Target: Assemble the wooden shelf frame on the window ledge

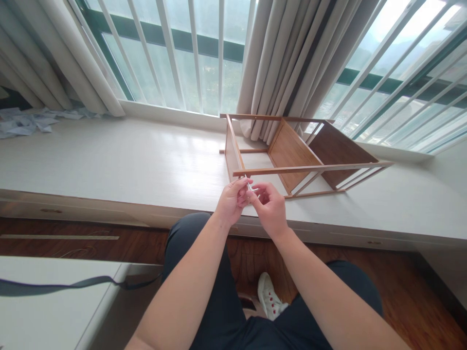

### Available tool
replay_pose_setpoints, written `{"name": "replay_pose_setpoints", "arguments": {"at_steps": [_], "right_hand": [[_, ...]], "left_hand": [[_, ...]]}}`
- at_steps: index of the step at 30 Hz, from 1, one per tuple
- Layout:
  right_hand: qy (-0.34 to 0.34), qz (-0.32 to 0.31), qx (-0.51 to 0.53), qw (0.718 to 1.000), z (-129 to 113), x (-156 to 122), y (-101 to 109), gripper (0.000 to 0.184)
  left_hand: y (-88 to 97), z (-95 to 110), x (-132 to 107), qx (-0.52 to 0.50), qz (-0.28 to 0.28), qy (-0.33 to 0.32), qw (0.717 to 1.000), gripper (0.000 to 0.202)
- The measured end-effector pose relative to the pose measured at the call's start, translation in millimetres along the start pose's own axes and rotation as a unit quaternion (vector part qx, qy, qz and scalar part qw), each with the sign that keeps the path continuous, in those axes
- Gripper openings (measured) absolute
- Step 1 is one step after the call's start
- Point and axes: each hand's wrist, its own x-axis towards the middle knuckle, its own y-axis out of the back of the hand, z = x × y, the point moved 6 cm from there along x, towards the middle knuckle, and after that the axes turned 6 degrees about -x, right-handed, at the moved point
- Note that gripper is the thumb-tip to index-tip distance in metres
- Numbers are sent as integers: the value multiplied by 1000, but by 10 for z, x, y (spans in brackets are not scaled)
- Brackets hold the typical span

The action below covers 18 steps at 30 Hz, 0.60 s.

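Note:
A small wooden rack (280, 170) with panel shelves lies on its side on the white window ledge. Close to its left end, my left hand (233, 199) pinches a thin, bent metal hex key (251, 185), whose upper end reaches up to the rack's front rail. My right hand (269, 206) is closed at the key's short arm, thumb and fingertips together on it. Both hands meet just in front of the rail, over the ledge's front edge. The spot where the key's tip meets the wood is too small to make out.
Beige curtains (277, 58) hang behind the rack, before barred windows. Crumpled white paper or plastic (25, 121) lies at the ledge's far left. Drawer fronts (109, 214) run under the ledge. A dark strap (73, 287) crosses a white surface at lower left.

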Motion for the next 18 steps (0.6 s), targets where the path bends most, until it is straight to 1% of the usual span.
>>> {"name": "replay_pose_setpoints", "arguments": {"at_steps": [7,13,18], "right_hand": [[57,24,-35,997,-90,15,48,26],[95,26,-78,992,-128,24,62,21],[143,22,-120,982,-170,24,58,16]], "left_hand": [[25,-13,33,-4,0,-5,1000,30],[30,-18,46,-13,-3,3,1000,31],[21,-21,29,-35,-6,15,999,31]]}}
